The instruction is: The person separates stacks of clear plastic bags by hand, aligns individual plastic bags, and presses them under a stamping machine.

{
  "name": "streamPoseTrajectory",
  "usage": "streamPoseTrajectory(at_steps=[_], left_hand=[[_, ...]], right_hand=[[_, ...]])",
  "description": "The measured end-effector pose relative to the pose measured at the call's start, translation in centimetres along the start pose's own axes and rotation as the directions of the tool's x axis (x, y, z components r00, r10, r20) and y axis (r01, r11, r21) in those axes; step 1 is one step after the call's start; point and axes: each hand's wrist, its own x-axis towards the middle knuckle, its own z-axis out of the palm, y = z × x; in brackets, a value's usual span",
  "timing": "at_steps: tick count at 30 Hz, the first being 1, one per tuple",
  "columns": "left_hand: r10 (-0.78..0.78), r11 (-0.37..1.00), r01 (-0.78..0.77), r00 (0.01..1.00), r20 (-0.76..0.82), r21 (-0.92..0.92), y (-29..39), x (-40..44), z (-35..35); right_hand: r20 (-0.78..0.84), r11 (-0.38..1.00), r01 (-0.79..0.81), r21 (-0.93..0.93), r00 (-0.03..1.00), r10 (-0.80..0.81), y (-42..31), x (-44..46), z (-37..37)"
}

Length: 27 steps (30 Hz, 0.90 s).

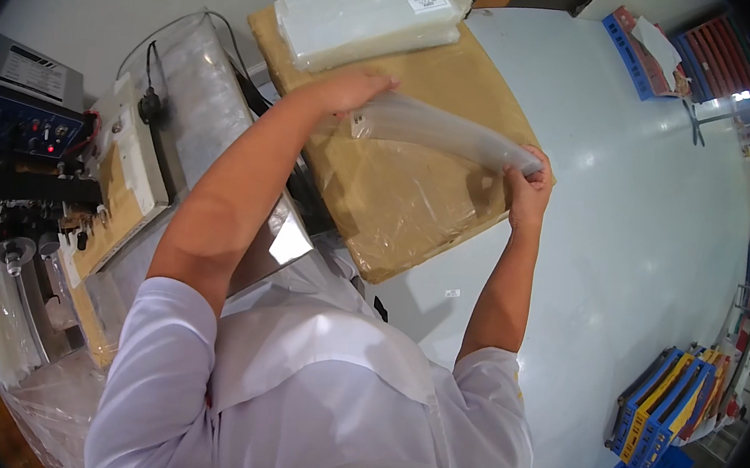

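Observation:
A clear plastic bag (pixel 441 129), or a thin bundle of them, is stretched between my two hands over a carton. My left hand (pixel 353 93) grips its left end, near a small printed mark. At the other end, my right hand (pixel 528 182) pinches the bag's corner between thumb and fingers. Beneath is a brown carton (pixel 414 211) covered in clear plastic film. Packs of clear plastic bags (pixel 371 14) with white labels lie on the carton's far end, just beyond my left hand.
To the left stands a machine with a control box (pixel 21 119) showing a red light, beside a metal surface (pixel 188 59) with a black cable. Blue and yellow crates (pixel 659 405) stand on the floor (pixel 613 232) at right. More crates (pixel 641 52) are at upper right.

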Motion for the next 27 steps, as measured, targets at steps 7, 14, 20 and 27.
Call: streamPoseTrajectory(at_steps=[7, 14, 20, 27], left_hand=[[0.640, 0.637, -0.187, 0.670, -0.377, 0.748, 0.2, -2.4, 2.9], [0.388, 0.796, -0.309, 0.920, -0.048, 0.521, 0.8, -1.6, 2.3], [0.226, 0.932, -0.176, 0.966, -0.128, 0.317, -2.3, 0.9, -0.3], [0.234, 0.827, -0.042, 0.933, -0.274, 0.561, -4.6, 3.2, -0.1]], right_hand=[[0.033, 0.995, -0.095, -0.033, 0.995, 0.096, 1.0, 0.0, -0.5], [0.063, 0.990, -0.140, 0.005, 0.988, 0.140, -0.2, 1.8, 0.8], [0.037, 0.895, -0.106, -0.432, 0.990, 0.135, -0.3, 8.0, 5.6], [0.033, 0.882, -0.373, 0.288, 0.924, 0.380, 1.2, -0.4, 11.5]])
